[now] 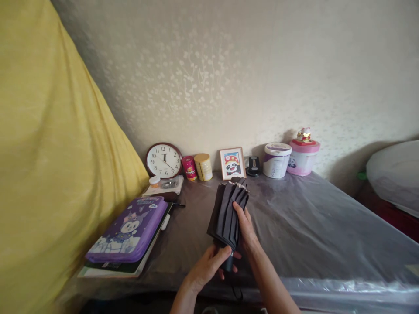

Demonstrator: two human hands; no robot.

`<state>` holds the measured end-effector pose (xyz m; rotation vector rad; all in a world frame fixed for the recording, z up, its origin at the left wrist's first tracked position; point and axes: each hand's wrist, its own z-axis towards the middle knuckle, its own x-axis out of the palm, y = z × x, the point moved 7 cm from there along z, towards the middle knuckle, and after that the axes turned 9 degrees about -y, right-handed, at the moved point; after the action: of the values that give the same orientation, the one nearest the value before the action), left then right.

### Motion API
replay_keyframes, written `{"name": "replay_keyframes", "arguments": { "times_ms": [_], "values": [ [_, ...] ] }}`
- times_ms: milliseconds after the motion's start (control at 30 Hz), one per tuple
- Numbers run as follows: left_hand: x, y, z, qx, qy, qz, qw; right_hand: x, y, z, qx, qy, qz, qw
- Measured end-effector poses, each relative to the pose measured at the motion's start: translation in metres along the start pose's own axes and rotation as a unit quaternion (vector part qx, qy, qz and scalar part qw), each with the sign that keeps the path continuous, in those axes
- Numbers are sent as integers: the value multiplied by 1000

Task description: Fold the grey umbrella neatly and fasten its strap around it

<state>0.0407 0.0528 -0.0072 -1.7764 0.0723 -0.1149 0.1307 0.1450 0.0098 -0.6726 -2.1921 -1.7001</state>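
A black folding umbrella (225, 216) is held up over the front middle of the table, its canopy collapsed in loose pleats and its rib ends bunched at the top. My left hand (211, 261) is closed around the dark handle (228, 263) at the lower end, the thumb lying across it. Against the right side of the pleats, my right hand (245, 224) grips the canopy with the thumb on the near face; its other fingers are mostly hidden behind the fabric. A thin wrist strap (237, 293) dangles below the handle.
A grey covered table (310, 226) spreads ahead. At left, a purple case (131, 231) lies on books beside a yellow curtain (49, 131). Along the wall stand a clock (163, 160), two canisters (203, 167), a panda picture frame (232, 163), a black object (253, 166) and two tubs (277, 161).
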Motion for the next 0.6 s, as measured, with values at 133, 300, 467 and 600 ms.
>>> {"name": "replay_keyframes", "arguments": {
  "times_ms": [133, 300, 467, 600],
  "values": [
    [-5, -1, 1, 6, -36, 10, 999, -1, 2, 3, -9, -6, 2, 1000],
    [-6, -7, 1, 32, -53, -10, 998, -4, 2, 7, -18, -9, -2, 1000],
    [-2, 0, 3, 17, -42, -56, 997, -5, 3, 6, -17, -7, -12, 1000],
    [3, 7, 5, 5, -15, -101, 995, -5, 5, 4, -9, -19, -13, 1000]
  ]
}}
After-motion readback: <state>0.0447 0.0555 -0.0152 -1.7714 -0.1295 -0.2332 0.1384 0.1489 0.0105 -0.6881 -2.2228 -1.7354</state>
